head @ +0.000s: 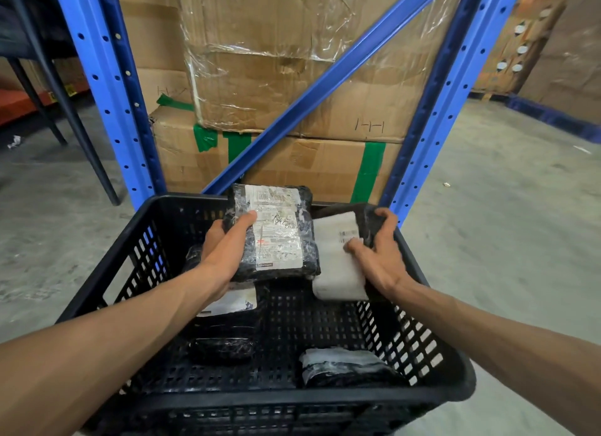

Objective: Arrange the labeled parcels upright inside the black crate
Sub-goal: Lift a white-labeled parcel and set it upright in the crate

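A black slatted crate (136, 260) stands on the floor in front of me. My left hand (224, 250) grips a black wrapped parcel with a white shipping label (276, 234), held upright above the crate's far middle. My right hand (377, 250) clasps a second black parcel with a white label (335, 260), standing against the far right wall. Lower in the crate lie a labeled parcel (234, 302) under my left wrist, a dark parcel (224, 349) and another parcel with a pale wrap (341, 365) near the front right.
A blue steel rack (107, 87) with a diagonal brace rises right behind the crate, holding stacked cardboard boxes (292, 77) with green tape. Grey concrete floor lies on both sides. Dark chair legs (65, 110) stand at the left; more cartons sit at the far right.
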Motion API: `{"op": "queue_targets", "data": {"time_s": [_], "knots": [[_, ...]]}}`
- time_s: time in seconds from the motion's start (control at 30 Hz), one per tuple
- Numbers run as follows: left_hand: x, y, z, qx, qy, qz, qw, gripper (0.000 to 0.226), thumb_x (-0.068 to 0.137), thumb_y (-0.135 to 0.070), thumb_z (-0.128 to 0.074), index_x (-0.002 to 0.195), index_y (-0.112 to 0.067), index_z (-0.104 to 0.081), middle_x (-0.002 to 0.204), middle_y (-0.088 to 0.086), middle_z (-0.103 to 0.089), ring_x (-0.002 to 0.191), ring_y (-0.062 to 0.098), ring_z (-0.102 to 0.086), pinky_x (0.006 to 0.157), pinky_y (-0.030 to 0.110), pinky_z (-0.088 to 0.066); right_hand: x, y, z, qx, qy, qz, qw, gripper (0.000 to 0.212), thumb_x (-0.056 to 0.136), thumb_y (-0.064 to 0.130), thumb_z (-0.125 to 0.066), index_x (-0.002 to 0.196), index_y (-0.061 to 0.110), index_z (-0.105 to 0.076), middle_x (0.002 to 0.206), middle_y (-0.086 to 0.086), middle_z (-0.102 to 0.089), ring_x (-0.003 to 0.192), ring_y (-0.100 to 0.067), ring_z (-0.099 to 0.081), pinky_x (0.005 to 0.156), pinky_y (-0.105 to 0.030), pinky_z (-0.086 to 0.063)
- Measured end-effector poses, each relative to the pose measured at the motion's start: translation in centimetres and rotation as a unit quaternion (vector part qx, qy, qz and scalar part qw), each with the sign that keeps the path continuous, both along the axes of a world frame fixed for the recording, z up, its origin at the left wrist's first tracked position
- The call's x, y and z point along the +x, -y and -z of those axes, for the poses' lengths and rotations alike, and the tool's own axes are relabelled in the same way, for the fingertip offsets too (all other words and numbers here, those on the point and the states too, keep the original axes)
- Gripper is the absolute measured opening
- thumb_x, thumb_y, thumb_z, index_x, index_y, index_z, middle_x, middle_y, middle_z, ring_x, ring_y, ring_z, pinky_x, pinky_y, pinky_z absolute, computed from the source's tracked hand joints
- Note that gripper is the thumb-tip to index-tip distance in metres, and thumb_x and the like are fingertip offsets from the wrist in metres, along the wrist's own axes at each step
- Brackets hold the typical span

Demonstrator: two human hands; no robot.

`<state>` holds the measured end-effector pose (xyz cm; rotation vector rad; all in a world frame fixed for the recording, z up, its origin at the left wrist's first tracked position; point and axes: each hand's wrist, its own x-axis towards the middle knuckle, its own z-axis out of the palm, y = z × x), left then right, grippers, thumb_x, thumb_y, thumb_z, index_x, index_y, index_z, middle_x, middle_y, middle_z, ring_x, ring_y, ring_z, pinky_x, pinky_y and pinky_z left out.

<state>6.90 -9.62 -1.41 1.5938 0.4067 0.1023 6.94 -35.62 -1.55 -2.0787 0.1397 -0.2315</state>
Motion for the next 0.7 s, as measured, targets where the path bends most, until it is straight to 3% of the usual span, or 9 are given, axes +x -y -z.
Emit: {"op": "queue_targets", "data": {"time_s": [0.13, 0.23, 0.4, 0.5, 0.57, 0.6, 0.7], "knots": [[-0.6, -0.1, 0.1, 0.035, -0.005, 0.013, 0.999, 0.103, 0.072, -0.073, -0.058, 0.155, -0.02, -0.029, 0.159, 0.003, -0.037, 0.144, 0.027, -0.036, 0.116, 0.045, -0.029, -1.2, 2.3, -4.4, 0.055, 0.046, 0.09, 0.993, 0.062, 0.069, 0.038, -0.061, 0.119, 0.043, -0.025, 0.111, 0.003, -0.066, 0.099, -0.033, -0.064, 0.095, -0.046, -0.049], [-0.7, 0.4, 0.3, 0.043, -0.015, 0.033, 0.998, 0.101, 0.077, -0.071, -0.059, 0.157, -0.02, -0.026, 0.161, 0.002, -0.033, 0.146, 0.026, -0.033, 0.115, 0.043, -0.026, -2.0, 4.9, -6.3, 0.162, 0.057, 0.106, 0.979, 0.061, 0.069, 0.03, -0.062, 0.119, 0.037, -0.028, 0.115, 0.0, -0.063, 0.103, -0.029, -0.063, 0.098, -0.056, -0.052], [-0.8, 3.9, 1.6, 0.028, -0.063, 0.097, 0.993, 0.098, 0.077, -0.073, -0.058, 0.155, -0.021, -0.031, 0.158, 0.001, -0.04, 0.142, 0.025, -0.04, 0.115, 0.042, -0.032, -2.2, 7.3, -7.4, 0.319, 0.062, 0.092, 0.941, 0.051, 0.076, 0.017, -0.062, 0.119, 0.026, -0.036, 0.099, 0.002, -0.059, 0.083, -0.021, -0.063, 0.07, -0.043, -0.059], [-0.7, 6.1, 3.1, 0.06, -0.096, 0.14, 0.984, 0.071, 0.081, -0.066, -0.061, 0.133, -0.02, -0.051, 0.137, 0.001, -0.059, 0.117, 0.022, -0.06, 0.107, 0.04, -0.042, -2.0, 7.8, -7.5, 0.38, 0.03, 0.059, 0.922, 0.051, 0.076, 0.015, -0.061, 0.12, 0.023, -0.038, 0.108, -0.005, -0.06, 0.084, -0.025, -0.065, 0.075, -0.054, -0.06], [-0.7, 7.4, 3.9, 0.103, -0.105, 0.164, 0.975, 0.05, 0.082, -0.064, -0.062, 0.115, -0.028, -0.052, 0.121, -0.005, -0.06, 0.094, 0.011, -0.059, 0.091, 0.032, -0.044, -1.9, 7.9, -7.4, 0.4, 0.011, 0.031, 0.916, 0.05, 0.079, 0.012, -0.061, 0.122, 0.022, -0.039, 0.109, -0.007, -0.062, 0.082, -0.025, -0.067, 0.067, -0.05, -0.062], [-0.5, 8.0, 4.4, 0.114, -0.113, 0.178, 0.971, 0.048, 0.082, -0.064, -0.063, 0.115, -0.03, -0.052, 0.119, -0.006, -0.06, 0.091, 0.009, -0.057, 0.086, 0.029, -0.042, -1.8, 7.9, -7.3, 0.406, 0.004, 0.018, 0.913, 0.048, 0.082, 0.01, -0.059, 0.124, 0.022, -0.039, 0.109, -0.007, -0.063, 0.08, -0.025, -0.068, 0.063, -0.046, -0.062], [0.2, 9.8, 6.9, 0.109, -0.145, 0.223, 0.958, 0.064, 0.085, -0.058, -0.064, 0.136, -0.021, -0.053, 0.135, 0.002, -0.06, 0.111, 0.018, -0.058, 0.095, 0.029, -0.04, -1.3, 7.5, -6.8, 0.404, -0.012, -0.001, 0.915, 0.056, 0.083, 0.007, -0.06, 0.133, 0.021, -0.039, 0.11, -0.009, -0.065, 0.08, -0.026, -0.069, 0.066, -0.044, -0.061]]}}
